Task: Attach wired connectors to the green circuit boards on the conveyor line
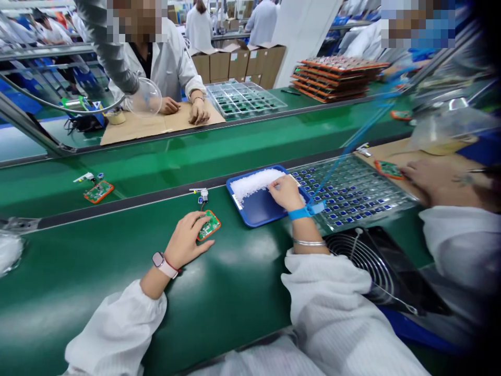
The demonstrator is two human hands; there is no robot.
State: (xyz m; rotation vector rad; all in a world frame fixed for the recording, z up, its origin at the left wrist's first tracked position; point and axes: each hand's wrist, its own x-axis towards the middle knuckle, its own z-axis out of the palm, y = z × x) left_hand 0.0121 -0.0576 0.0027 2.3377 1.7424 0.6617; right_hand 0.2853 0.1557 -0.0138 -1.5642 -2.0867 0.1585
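My left hand [186,237] lies over a green circuit board [211,223] in an orange frame, fingertips on its left part and thumb spread apart below. A white connector piece and a small blue-faced part [201,198] sit just beyond the board, joined by a wire. My right hand [287,193] is over a blue tray [256,216], its fingers pinched together beside a heap of small white pieces [256,183]. Whatever is between those fingertips is too small to make out. A blue strap with a cord circles my right wrist.
Right of the tray, a clear tray [376,183] holds rows of blue-faced parts. A black fan [364,261] stands by my right forearm. Another framed board [98,192] lies on the green belt. Co-workers sit opposite and at right; stacked orange-edged panels [332,78] stand behind.
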